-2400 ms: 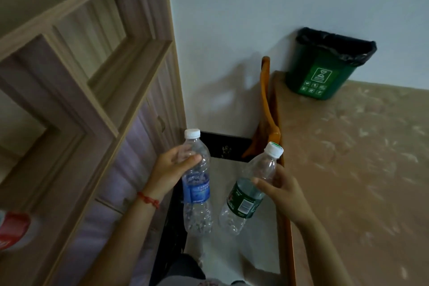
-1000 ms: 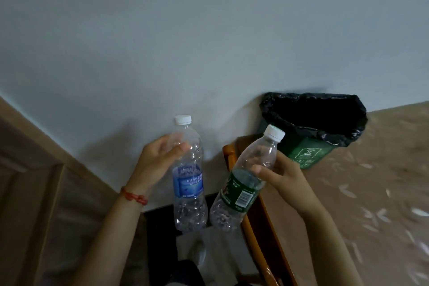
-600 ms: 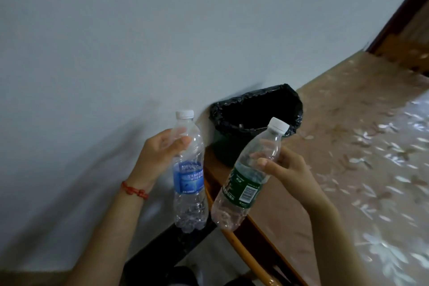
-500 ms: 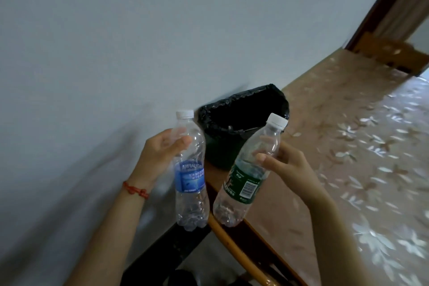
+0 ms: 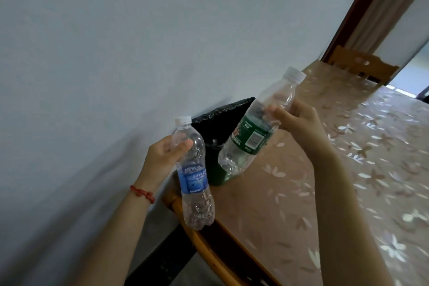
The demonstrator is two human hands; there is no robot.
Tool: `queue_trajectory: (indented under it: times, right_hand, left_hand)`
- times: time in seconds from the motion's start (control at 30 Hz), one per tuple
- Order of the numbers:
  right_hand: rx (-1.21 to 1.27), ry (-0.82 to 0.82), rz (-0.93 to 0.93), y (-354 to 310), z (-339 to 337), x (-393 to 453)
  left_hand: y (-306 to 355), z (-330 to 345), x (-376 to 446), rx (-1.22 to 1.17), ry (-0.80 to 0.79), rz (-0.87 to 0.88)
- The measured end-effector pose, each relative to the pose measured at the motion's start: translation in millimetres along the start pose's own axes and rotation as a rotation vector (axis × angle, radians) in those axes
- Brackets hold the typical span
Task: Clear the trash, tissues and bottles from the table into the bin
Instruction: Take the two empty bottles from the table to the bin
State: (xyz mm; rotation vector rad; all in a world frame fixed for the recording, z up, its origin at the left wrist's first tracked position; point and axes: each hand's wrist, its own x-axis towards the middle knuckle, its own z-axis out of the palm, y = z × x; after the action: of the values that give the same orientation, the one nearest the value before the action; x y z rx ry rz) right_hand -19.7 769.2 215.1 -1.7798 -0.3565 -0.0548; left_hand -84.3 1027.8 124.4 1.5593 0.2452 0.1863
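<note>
My left hand [image 5: 162, 158] grips an empty clear bottle with a blue label [image 5: 193, 176] by its upper part, upright, near the table corner. My right hand [image 5: 294, 121] holds a second empty bottle with a green label [image 5: 251, 132], tilted, its base over the bin's opening. The green bin with a black liner [image 5: 218, 114] stands on the table against the wall, partly hidden behind both bottles.
The table [image 5: 290, 193] has a beige flowered cloth and a curved wooden edge [image 5: 209, 248]. A pale wall [image 5: 116, 53] runs along its left side. A wooden chair back [image 5: 362, 65] and a doorway stand at the far end.
My view has swung right along the table. My right hand has lifted the green-label bottle up and forward over the bin. The left hand still holds the blue-label bottle.
</note>
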Motion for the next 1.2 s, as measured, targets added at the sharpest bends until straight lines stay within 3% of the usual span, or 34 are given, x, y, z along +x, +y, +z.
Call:
queue_trajectory:
  times: [0.33,0.6,0.77,0.9,1.07,1.2]
  right_hand:
    - [-0.016,0.27,0.079,26.0,26.8,63.2]
    - [-0.207,0.2,0.231,78.6,59.4,56.8]
    - [-0.497,0.139,0.257,94.9,59.1,42.3]
    - [-0.554,0.137,0.267,99.1,50.5,24.0]
    - [-0.651,0.149,0.174,100.7,41.2,-24.8]
    - [-0.785,0.021,0.079,114.8,39.2,-67.6]
  left_hand:
    - [2.0,0.5,0.4,0.003,0.15,-0.004]
    - [-0.1,0.3,-1.2,-0.026,0.165,-0.003]
    - [-0.5,6.7,-4.1,-0.074,0.171,-0.003]
    - [4.9,10.4,-5.9,-0.084,0.188,0.019]
    - [18.5,17.2,-7.1,-0.138,0.194,0.085]
    - [27.6,20.9,-5.4,-0.153,0.203,0.075]
